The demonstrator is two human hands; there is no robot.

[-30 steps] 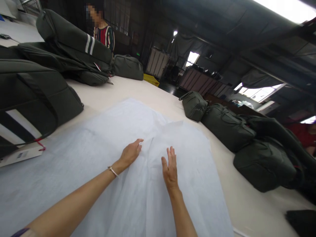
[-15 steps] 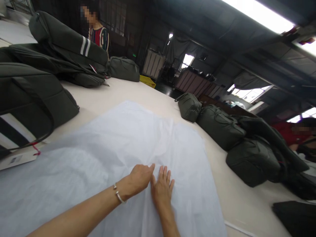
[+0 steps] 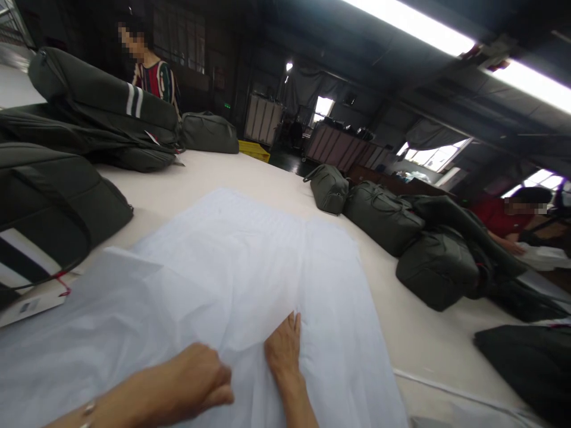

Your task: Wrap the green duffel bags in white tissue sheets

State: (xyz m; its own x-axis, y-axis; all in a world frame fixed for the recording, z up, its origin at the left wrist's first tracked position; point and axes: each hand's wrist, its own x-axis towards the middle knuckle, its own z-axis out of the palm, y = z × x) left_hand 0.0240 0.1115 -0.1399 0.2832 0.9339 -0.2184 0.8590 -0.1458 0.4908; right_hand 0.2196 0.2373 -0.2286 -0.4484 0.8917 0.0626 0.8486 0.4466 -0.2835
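Note:
A thin, crinkled white sheet (image 3: 330,285) covers the near middle of the table. My left hand (image 3: 198,377) is closed, with curled fingers and slight blur, at the lower middle of the view. It appears to pinch a raised layer of the sheet; the exact grip is hidden. To its right, my right hand (image 3: 284,351) presses on the sheet, fingers stretched forward and close together, some of them hidden. Folds run across the sheet between the hands and toward the left, where one corner stands up.
Dark green bags (image 3: 49,202) with white stripes and a paper tag (image 3: 33,306) lie at left. More green bags (image 3: 383,217) line the right side of the pale table (image 3: 263,178). One person (image 3: 156,77) stands beyond the left bags; another (image 3: 504,214) works at far right.
My left hand has moved left and toward me, away from my right hand. The sheet's left part has lifted and creased. My right hand's fingers have drawn together.

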